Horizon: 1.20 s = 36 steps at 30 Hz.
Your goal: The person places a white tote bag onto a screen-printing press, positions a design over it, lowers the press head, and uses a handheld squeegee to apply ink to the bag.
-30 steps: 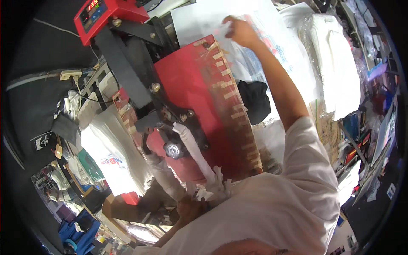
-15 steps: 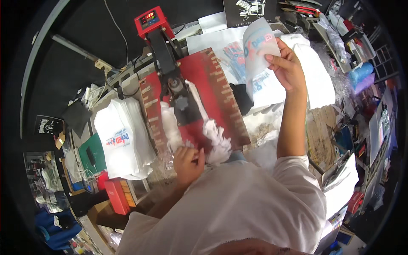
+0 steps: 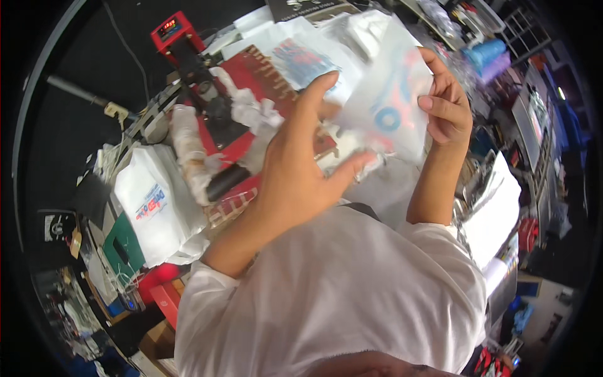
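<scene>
My right hand [image 3: 447, 107] pinches a translucent printed transfer sheet [image 3: 391, 94], raised at the upper right. My left hand [image 3: 301, 163] has its fingers and thumb apart just left of and below the sheet, slightly blurred, holding nothing that I can make out. Behind it is a heat press with a red platen [image 3: 242, 63], a cloth-wrapped handle [image 3: 188, 141] and a red control box [image 3: 178, 32]. Beyond the press lie white sheets with blue and pink prints [image 3: 298, 60]. A stack of white printed bags [image 3: 157, 201] sits to the left.
A green mat [image 3: 118, 245] and red box [image 3: 163, 298] sit at the lower left. A power strip [image 3: 115, 110] with cords is on the left. A white stack [image 3: 493, 207] stands at the right, with blue and purple rolls [image 3: 483, 60] farther back among clutter.
My right hand has lifted the printed sheet from the pile behind the press. My left hand has left the press handle area and risen toward the sheet.
</scene>
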Each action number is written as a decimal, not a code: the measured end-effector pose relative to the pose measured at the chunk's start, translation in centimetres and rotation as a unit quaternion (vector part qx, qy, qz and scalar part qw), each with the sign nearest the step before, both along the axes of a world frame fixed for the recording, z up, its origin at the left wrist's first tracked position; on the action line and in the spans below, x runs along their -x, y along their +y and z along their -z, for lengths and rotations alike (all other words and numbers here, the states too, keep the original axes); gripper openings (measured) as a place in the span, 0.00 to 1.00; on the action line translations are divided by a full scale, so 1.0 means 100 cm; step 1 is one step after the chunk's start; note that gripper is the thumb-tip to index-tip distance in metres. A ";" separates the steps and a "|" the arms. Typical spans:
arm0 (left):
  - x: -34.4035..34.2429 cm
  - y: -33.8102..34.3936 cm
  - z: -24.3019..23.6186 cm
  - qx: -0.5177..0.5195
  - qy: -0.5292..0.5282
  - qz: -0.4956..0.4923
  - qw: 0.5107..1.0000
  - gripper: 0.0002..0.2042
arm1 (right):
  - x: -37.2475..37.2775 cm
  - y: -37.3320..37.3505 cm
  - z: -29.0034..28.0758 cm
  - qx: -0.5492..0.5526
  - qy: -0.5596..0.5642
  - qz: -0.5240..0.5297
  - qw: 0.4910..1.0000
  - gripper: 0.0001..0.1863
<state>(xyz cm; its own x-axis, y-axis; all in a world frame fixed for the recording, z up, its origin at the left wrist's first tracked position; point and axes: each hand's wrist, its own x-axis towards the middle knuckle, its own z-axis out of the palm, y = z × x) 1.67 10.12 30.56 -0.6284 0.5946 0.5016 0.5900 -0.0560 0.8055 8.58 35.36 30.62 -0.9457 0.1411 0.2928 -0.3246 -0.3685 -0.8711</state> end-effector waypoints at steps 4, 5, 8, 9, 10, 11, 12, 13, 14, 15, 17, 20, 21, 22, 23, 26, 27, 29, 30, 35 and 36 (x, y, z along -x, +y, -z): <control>-0.013 0.024 0.017 0.004 -0.304 0.235 0.923 0.24 | -0.047 0.017 0.008 -0.013 -0.026 0.042 0.999 0.36; -0.017 0.029 0.023 -0.004 -0.386 0.298 0.873 0.21 | -0.057 0.022 0.016 -0.012 -0.036 0.051 0.998 0.37; -0.026 0.047 0.044 0.013 -0.491 0.320 0.810 0.15 | -0.075 0.037 0.052 0.031 -0.031 0.061 0.997 0.36; -0.029 0.051 0.051 0.033 -0.529 0.301 0.792 0.16 | -0.081 0.034 0.070 0.093 -0.041 0.076 0.992 0.38; -0.035 0.056 0.058 -0.011 -0.512 0.311 0.801 0.13 | -0.085 0.029 0.087 0.210 -0.107 0.122 0.964 0.41; -0.040 0.059 0.066 -0.035 -0.465 0.327 0.822 0.11 | -0.095 0.020 0.103 0.115 -0.205 0.166 0.958 0.40; -0.042 0.064 0.074 -0.063 -0.414 0.335 0.844 0.10 | -0.097 0.012 0.116 0.105 -0.272 0.085 0.953 0.38; -0.045 0.066 0.083 -0.087 -0.362 0.337 0.865 0.09 | -0.100 0.005 0.129 0.092 -0.288 -0.069 0.951 0.37; -0.035 0.065 0.093 0.001 -0.179 0.359 0.916 0.07 | -0.116 -0.008 0.139 0.075 -0.336 -0.067 0.937 0.34; -0.034 0.065 0.103 0.006 -0.133 0.372 0.919 0.07 | -0.131 -0.018 0.148 0.065 -0.396 -0.045 0.915 0.30; -0.034 0.065 0.128 0.019 -0.037 0.369 0.928 0.09 | -0.141 -0.025 0.167 0.020 -0.380 -0.058 0.923 0.24; -0.027 0.054 0.172 0.034 -0.045 0.295 0.954 0.12 | -0.120 -0.012 0.207 0.153 -0.256 -0.080 0.951 0.24; -0.020 0.049 0.187 0.068 -0.130 0.290 0.946 0.12 | -0.111 -0.005 0.219 0.136 -0.269 -0.046 0.952 0.24; -0.011 0.042 0.201 0.085 -0.203 0.284 0.933 0.12 | -0.105 0.003 0.228 0.117 -0.283 -0.010 0.952 0.24; -0.006 0.032 0.214 0.116 -0.279 0.271 0.914 0.14 | -0.097 0.011 0.235 0.065 -0.321 0.012 0.945 0.24; 0.007 -0.022 0.241 -0.007 -0.738 0.256 0.625 0.24 | -0.069 0.020 0.245 -0.153 -0.429 0.071 0.887 0.20; 0.006 -0.038 0.247 -0.075 -0.746 0.266 0.606 0.26 | -0.059 0.017 0.245 -0.169 -0.406 0.039 0.897 0.20; -0.005 -0.065 0.254 -0.171 -0.774 0.207 0.573 0.31 | -0.038 0.002 0.246 -0.211 -0.390 -0.002 0.897 0.21; -0.012 -0.076 0.256 -0.185 -0.779 0.146 0.580 0.33 | -0.027 -0.007 0.246 -0.201 -0.389 -0.016 0.899 0.21; -0.038 -0.135 0.264 -0.004 -0.654 -0.092 0.751 0.40 | 0.010 -0.059 0.252 -0.196 -0.356 -0.064 0.912 0.27; -0.040 -0.150 0.266 0.061 -0.582 -0.149 0.797 0.42 | 0.016 -0.068 0.254 -0.240 -0.375 -0.079 0.892 0.30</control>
<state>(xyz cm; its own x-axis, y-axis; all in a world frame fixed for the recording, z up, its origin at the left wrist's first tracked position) 5.65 -4.93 3.94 -0.7487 0.3311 -0.5743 -0.5885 0.0669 0.8057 6.95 28.57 5.21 -0.8982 0.0177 -0.4392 0.4382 0.1149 -0.8915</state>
